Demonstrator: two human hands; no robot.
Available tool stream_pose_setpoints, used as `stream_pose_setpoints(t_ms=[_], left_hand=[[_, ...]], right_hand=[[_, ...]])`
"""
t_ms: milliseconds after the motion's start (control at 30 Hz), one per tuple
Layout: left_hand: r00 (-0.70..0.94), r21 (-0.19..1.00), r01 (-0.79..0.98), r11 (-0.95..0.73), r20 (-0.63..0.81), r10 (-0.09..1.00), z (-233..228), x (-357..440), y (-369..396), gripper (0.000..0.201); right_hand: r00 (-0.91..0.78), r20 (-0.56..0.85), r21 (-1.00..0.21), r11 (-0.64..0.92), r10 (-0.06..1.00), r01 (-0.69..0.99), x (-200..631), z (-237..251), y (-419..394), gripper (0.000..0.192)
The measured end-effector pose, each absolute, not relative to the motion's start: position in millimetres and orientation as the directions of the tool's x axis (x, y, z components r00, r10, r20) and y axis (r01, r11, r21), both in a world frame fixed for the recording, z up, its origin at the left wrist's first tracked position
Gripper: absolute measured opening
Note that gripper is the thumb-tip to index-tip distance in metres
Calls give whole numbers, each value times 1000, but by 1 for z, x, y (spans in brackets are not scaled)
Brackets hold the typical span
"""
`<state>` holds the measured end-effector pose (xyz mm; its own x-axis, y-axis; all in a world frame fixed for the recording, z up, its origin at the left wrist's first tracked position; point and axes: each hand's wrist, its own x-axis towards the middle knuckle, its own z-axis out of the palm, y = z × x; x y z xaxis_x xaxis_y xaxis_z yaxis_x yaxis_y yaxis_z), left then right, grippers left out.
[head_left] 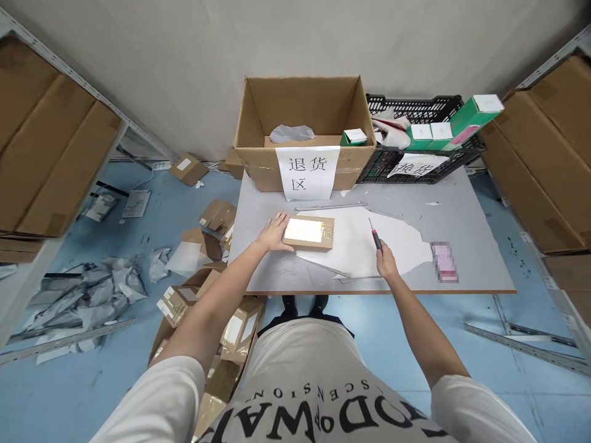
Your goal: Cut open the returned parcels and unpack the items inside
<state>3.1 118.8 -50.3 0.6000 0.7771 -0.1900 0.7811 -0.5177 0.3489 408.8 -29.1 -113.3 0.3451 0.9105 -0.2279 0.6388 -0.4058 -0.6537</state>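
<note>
1. Lying on the tabletop, partly over a white sheet, the taped brown box carries a white label on top.
2. It should handle as light and fairly stiff; its contents are hidden, so weight and fragility stay uncertain. The shiny tape at its right end may be slick.
3. Its long cardboard sides seem the surest hold, pinched across the width.
4. The left hand has its grip spread about the box's left end; how firmly it presses, I cannot tell. The right hand has its grip closed round the handle of a slim red-and-black tool.
5. Behind, a large carton contains a grey plastic bag and a green-and-white box; the black crate beside it holds green boxes and crumpled wrapping.
</note>
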Motion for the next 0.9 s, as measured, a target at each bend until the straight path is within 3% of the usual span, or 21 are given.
stream_pose_setpoints(t_ms=[67, 167, 400, 733, 900], left_hand=[[578, 362, 789, -497, -162, 799, -53, -1, 112, 122], [524, 409, 799, -442, -111, 844, -63, -6, 98, 113], [436, 537, 777, -330, -80, 896, -78, -8, 75, 98], [431, 490, 805, -335, -94, 897, -73, -7, 76, 92], [445, 384, 839, -386, -75, 892, -65, -2, 66, 94]], right_hand=[[397, -206, -507, -444, 895, 739, 400, -126, -24, 61], [506, -227, -372, -554, 832, 745, 380, -147, -23, 66], [602, -238, -364, -644, 763, 672, 346, -177, -25, 63], [556, -262, -314, -615, 789, 723, 341, -173, -30, 64], [487, -79, -247, -491, 870, 836, 341, -140, -9, 65]])
